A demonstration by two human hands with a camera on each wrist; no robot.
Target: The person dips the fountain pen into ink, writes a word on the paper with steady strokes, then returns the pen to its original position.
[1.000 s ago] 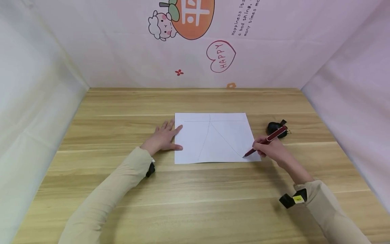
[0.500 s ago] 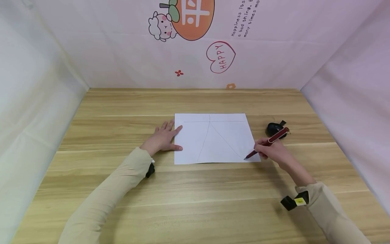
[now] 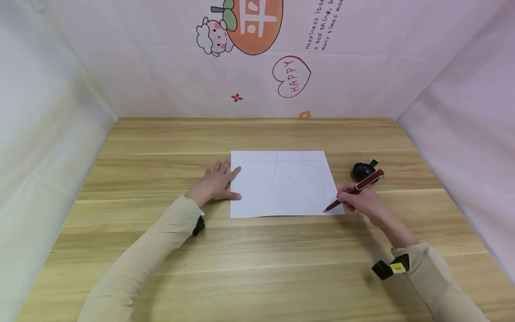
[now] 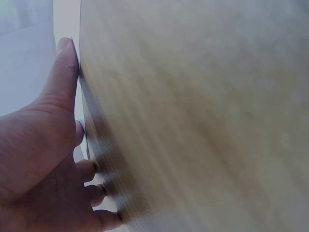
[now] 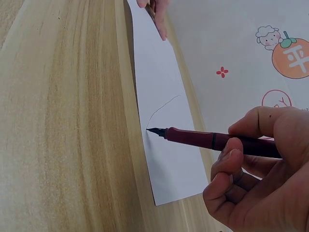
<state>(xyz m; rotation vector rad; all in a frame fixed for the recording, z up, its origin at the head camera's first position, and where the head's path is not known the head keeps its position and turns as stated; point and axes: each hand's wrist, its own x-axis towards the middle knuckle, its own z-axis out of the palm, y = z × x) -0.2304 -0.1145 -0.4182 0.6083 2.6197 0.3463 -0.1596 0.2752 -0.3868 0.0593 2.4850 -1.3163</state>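
Note:
A white sheet of paper (image 3: 253, 188) lies on the wooden table, bearing a thin horizontal line, a short upright stroke and two slanting lines that spread downward. My left hand (image 3: 215, 182) rests at its left edge with the fingers spread, thumb and forefinger over the paper. In the left wrist view the left hand (image 4: 53, 145) shows its straight thumb along the sheet's edge. My right hand (image 3: 360, 199) pinches a dark red fountain pen (image 3: 368, 180), its nib at the paper's lower right corner. The right wrist view shows the fountain pen (image 5: 193, 137) with its nib at the end of a drawn line.
A small black rounded object (image 3: 361, 171) lies on the table (image 3: 257, 264) behind my right hand. White cloth walls stand on both sides and at the back, the back one (image 3: 161, 67) printed with cartoons. Each wrist wears a black camera, such as the right one (image 3: 382, 269).
The pen nib has moved slightly right and down, reaching near the sheet's lower right corner, and my right hand has shifted with it. My left hand stays in place.

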